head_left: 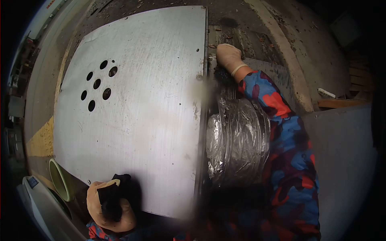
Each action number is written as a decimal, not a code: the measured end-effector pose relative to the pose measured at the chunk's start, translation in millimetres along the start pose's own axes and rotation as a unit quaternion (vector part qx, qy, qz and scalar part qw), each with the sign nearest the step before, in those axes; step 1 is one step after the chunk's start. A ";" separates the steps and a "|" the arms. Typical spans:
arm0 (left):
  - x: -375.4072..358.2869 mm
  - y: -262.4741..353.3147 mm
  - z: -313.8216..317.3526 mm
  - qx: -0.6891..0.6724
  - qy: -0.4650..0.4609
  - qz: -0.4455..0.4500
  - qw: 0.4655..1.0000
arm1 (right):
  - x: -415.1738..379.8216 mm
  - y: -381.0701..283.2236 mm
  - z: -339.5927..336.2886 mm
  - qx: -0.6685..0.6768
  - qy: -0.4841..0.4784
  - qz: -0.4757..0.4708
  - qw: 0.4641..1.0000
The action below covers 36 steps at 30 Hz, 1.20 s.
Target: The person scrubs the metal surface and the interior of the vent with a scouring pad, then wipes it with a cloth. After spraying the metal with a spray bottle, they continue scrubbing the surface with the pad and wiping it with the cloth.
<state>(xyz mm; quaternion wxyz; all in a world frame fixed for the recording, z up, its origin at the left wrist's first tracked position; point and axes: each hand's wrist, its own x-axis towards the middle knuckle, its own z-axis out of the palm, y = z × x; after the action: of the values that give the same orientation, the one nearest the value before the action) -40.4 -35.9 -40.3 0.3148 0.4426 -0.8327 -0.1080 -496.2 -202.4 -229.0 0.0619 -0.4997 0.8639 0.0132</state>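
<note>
your left hand grasps a black object at the near edge of the broad, silver metal panel; your pale-gloved right hand, grip unclear, is beside its right edge; grimy grey floor lies beyond.

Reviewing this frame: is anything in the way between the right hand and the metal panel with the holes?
Nothing visible: the right hand is just beside the metal panel's right edge, though contact is unclear. The crinkled plastic lies nearer the person, outside that gap.
</note>
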 end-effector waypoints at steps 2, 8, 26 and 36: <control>1.3 -3.5 -2.1 -0.002 -0.046 0.027 0.999 | -6.6 23.8 -9.3 0.005 -0.018 0.025 1.000; -0.4 3.7 18.6 -0.033 0.091 -0.023 0.995 | 6.5 5.8 9.3 0.070 0.022 -0.039 0.996; -5.9 -5.8 7.9 -0.061 -0.005 0.018 0.998 | -31.6 130.6 -22.0 0.046 -0.019 0.105 0.993; -17.0 -5.7 18.8 -0.022 0.106 -0.021 0.994 | -14.0 18.0 24.7 0.076 0.120 -0.170 0.975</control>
<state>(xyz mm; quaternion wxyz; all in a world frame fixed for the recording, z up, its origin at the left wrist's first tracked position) -41.3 -27.4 -64.8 0.4086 0.4623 -0.7823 -0.0852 -502.6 -179.3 -252.5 -0.0027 -0.6314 0.7656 -0.1231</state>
